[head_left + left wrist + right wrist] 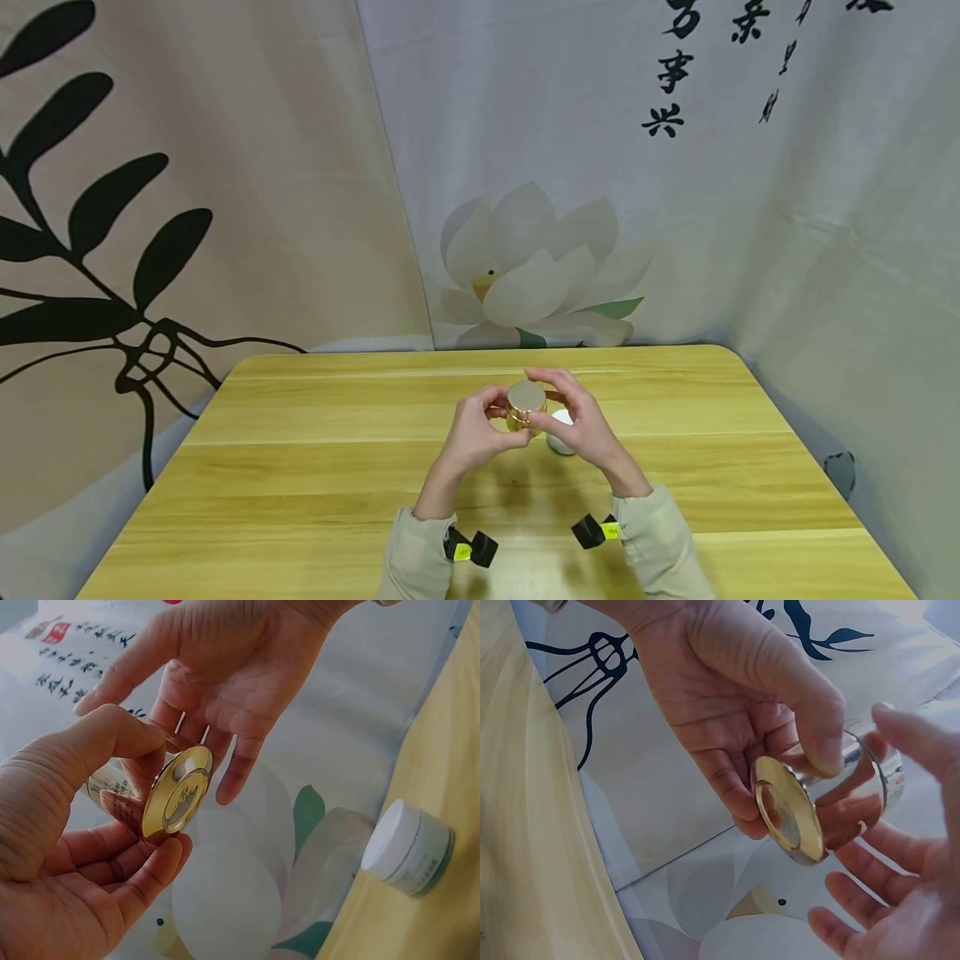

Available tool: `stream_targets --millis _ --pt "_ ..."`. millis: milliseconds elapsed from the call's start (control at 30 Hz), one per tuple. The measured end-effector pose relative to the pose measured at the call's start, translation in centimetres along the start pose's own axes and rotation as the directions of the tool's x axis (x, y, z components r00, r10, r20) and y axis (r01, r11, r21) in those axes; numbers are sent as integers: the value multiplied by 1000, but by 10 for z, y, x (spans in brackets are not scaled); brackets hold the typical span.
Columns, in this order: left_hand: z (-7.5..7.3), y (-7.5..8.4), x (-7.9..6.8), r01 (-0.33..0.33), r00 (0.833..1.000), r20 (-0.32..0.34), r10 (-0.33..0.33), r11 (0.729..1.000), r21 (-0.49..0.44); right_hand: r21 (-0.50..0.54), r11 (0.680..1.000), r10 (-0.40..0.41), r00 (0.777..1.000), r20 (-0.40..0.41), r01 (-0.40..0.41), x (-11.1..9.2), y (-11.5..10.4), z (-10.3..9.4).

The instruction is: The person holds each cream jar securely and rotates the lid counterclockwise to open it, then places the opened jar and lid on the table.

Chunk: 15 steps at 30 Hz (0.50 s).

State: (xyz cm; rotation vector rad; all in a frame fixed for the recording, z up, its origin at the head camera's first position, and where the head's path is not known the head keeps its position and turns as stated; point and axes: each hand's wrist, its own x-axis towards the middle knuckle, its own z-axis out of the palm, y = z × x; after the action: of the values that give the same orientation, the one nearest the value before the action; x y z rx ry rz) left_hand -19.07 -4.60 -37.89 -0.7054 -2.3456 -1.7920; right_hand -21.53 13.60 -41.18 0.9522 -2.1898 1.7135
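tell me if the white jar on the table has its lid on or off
On: in the left wrist view, the white lid sits on top of the jar, with no gap showing.

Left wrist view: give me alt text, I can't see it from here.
A gold jar is in the grip of the left hand, its round gold end facing the viewer. The right hand, fingers extended, is close by at upper centre; contact is unclear. At right, a white-lidded jar stands on a wooden table.
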Motion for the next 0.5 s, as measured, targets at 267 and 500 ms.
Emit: stream_targets --millis 267,500 --pt "0 -1 1 -4 1000 2 4 1000 14 7 998 62 997 -36 -62 1 -1 1" --pt "0 -1 1 -6 1000 1 6 1000 7 -5 1000 -11 1000 7 11 0 -1 -1"
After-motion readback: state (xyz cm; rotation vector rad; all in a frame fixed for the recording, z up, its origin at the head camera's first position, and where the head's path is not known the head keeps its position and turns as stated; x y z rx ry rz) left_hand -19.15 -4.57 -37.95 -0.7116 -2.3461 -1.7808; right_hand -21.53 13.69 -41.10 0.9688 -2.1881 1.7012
